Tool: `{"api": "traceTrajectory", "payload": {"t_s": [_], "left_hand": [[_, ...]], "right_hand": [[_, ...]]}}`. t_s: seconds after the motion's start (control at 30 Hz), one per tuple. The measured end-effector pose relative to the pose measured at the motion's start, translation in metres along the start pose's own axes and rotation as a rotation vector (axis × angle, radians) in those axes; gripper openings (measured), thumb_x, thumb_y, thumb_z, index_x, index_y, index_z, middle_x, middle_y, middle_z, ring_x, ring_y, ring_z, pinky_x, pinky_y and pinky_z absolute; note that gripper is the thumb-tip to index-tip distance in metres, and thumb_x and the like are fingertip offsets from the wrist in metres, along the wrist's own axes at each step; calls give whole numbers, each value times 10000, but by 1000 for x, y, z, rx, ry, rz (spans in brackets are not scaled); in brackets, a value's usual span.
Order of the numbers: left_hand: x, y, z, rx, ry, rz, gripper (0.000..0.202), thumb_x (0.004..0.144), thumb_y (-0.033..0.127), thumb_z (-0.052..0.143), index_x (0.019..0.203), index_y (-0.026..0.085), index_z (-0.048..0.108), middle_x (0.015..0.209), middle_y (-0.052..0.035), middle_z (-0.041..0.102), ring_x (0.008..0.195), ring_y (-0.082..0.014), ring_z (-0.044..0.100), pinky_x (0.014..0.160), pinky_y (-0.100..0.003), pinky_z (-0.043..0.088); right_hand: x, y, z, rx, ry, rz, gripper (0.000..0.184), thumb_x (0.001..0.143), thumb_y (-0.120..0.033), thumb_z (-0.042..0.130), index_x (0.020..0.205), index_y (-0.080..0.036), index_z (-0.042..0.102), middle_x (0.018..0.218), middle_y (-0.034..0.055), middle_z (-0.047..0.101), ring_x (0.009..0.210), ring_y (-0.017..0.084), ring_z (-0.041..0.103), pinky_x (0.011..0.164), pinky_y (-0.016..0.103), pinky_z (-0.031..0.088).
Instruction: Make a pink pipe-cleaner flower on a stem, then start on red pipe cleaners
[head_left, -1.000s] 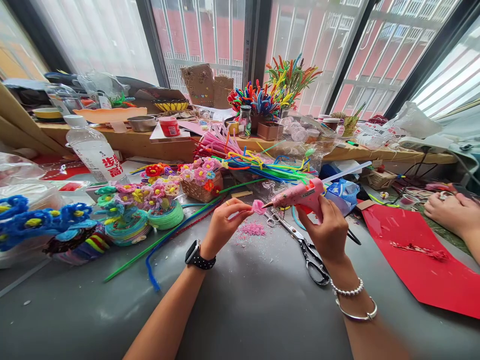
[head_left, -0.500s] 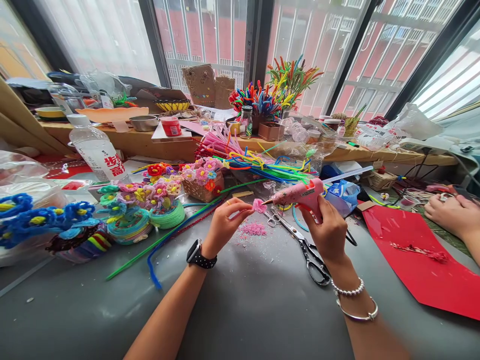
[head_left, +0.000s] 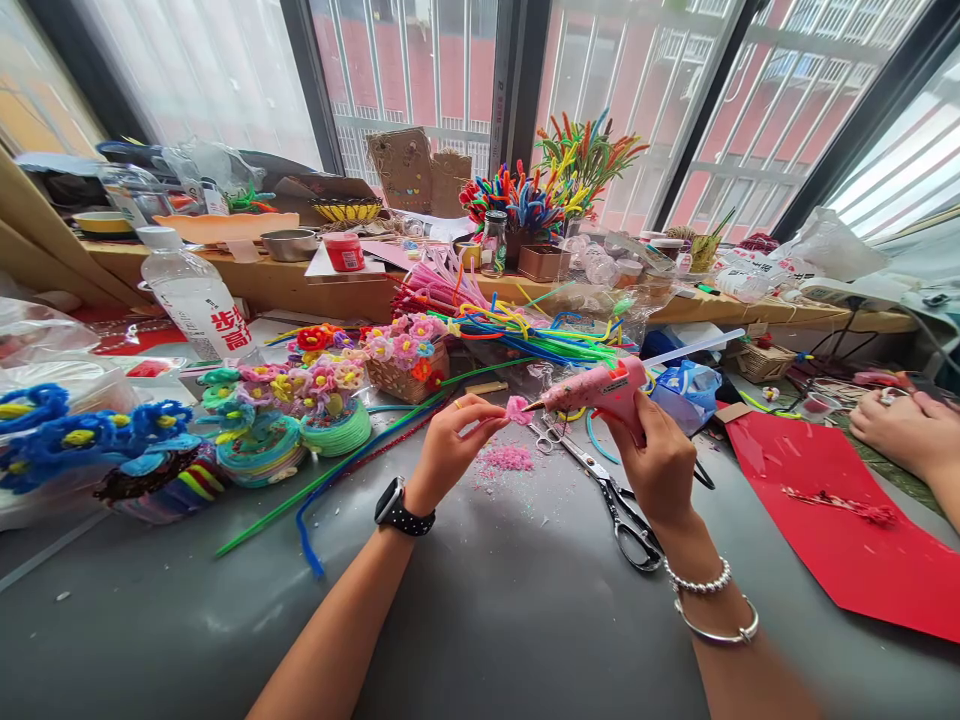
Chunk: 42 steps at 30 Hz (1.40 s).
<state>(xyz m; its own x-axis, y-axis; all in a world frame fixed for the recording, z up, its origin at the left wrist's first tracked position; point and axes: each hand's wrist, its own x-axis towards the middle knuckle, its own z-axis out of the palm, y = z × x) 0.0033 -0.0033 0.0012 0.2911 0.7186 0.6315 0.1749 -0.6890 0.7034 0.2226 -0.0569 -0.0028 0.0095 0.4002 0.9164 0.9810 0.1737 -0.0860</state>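
Between the fingertips of my left hand (head_left: 459,440) is a small fuzzy pink flower (head_left: 517,409), apparently of pipe cleaner. My right hand (head_left: 658,455) grips a pink hot glue gun (head_left: 600,388) by its handle, its nozzle touching or nearly touching the flower. A clear glue stick (head_left: 697,346) juts from the gun's back end. Under the flower, a little heap of pink fuzz clippings (head_left: 506,458) lies on the grey table (head_left: 480,620). Black-handled scissors (head_left: 626,520) rest beside my right wrist, partly behind the gun and hand.
Pots of pipe-cleaner flowers (head_left: 259,440) and a plastic bottle (head_left: 196,300) stand at left. Bundled pipe cleaners (head_left: 525,335) lie behind my hands. On the right are a red sheet (head_left: 840,520) and another person's hand (head_left: 900,425). A cluttered ledge (head_left: 315,290) runs below the windows.
Almost nothing differs. The whole view has shifted very slightly, while both hands keep the same hold on the flower and the glue gun.
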Motion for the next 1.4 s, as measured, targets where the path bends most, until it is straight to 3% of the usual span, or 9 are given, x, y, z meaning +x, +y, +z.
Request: {"api": "traceTrajectory", "payload": {"t_s": [0.73,1.4], "left_hand": [[0,1,-1,-39,-7,-15,99,719,224,566,749,155,630,709,-31,590,649,-104,531,594,-214,431],[0,1,-1,-19,-13,-4,102,720,229,564,754,162,633,720,-31,591,650,-105,533,593,-214,433]], "right_hand": [[0,0,-2,17,43,-30,350,792,-330,485,1045,-90,522,809,119,633,729,223,596,625,330,474],[2,-6,0,-27,53,115,436,722,-447,528,989,-103,510,804,119,612,735,232,589,635,339,472]]}}
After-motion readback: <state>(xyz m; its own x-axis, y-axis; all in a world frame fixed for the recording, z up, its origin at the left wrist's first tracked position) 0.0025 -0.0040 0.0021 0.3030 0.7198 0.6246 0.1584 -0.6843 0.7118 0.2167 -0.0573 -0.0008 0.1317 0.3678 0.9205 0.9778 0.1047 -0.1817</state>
